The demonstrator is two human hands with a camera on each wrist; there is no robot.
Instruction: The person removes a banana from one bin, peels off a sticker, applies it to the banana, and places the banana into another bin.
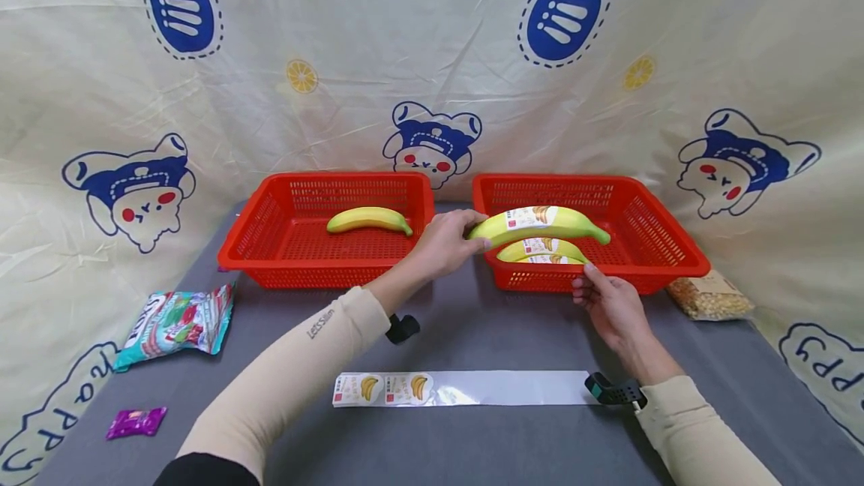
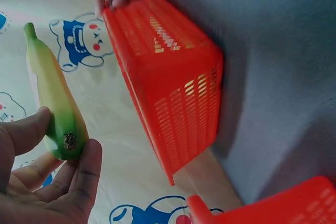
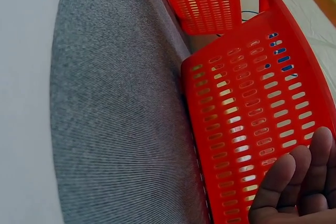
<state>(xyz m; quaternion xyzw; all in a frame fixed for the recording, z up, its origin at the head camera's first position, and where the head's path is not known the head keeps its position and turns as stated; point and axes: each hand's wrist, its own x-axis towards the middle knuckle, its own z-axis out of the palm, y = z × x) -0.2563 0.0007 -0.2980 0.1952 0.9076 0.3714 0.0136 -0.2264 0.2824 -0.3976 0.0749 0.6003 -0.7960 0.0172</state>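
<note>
My left hand [image 1: 447,242] grips the blunt end of a yellow-green banana [image 1: 570,222] between thumb and fingers and holds it over the right red basket [image 1: 664,246]. A white label with a banana picture is on its upper side. Below it, labelled bananas [image 1: 540,247] lie inside that basket. By the basket's front rim is my right hand [image 1: 613,313], its fingers loosely bent with nothing visible between them. In the right wrist view its fingertips [image 3: 281,174] overlap the basket wall; whether they touch it, I cannot tell.
The left red basket [image 1: 259,246] holds one unlabelled banana [image 1: 370,220]. A strip of label backing [image 1: 506,388] with two labels lies in front. Around them are a snack bag [image 1: 178,323], a purple packet [image 1: 136,423] and a bag of grains [image 1: 710,297].
</note>
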